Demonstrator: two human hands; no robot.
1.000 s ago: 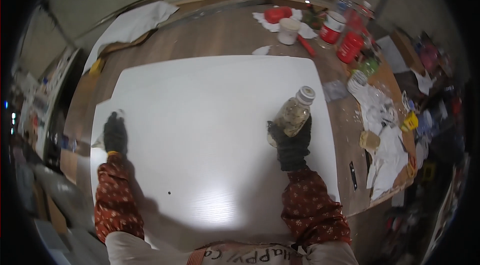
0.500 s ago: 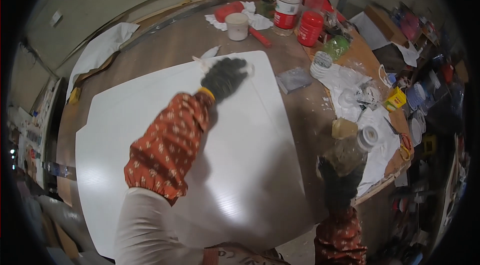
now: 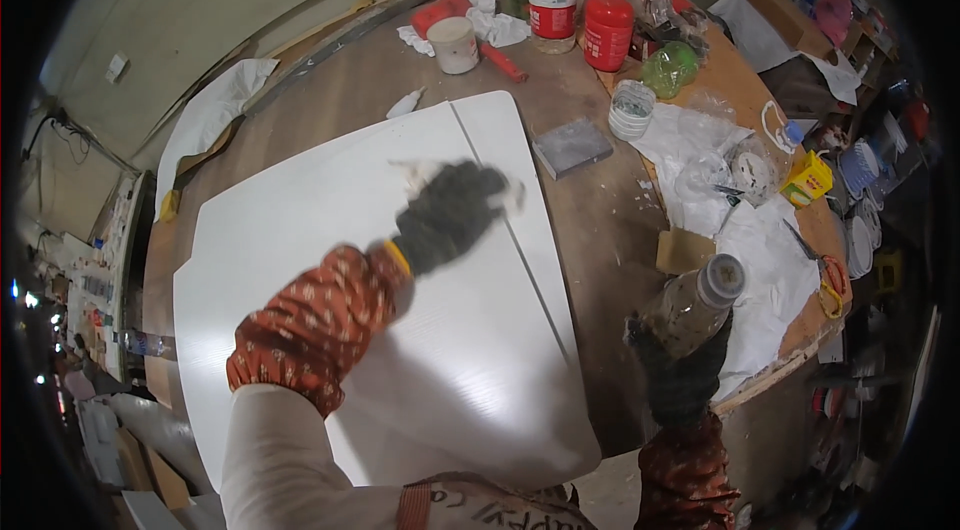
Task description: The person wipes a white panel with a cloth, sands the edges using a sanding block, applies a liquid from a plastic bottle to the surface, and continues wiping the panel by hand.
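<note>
The left arm (image 3: 310,325) stretched toward one o'clock, the left hand (image 3: 450,216) bunched palm-down round a blurred cloth (image 3: 419,173) on the white board (image 3: 300,220); I couldn't make out its fingertips. At four o'clock from there, the right hand (image 3: 686,370) curled closed round a bottle (image 3: 692,312), whose base was hidden.

- My left forearm (image 3: 310,330) slants forward and rightward, gloved left hand (image 3: 450,215) palm down, blurred, around the table's (image 3: 600,240) middle.
- My gloved right hand (image 3: 685,375), fingers curled, is by its near edge, rightward.
</note>
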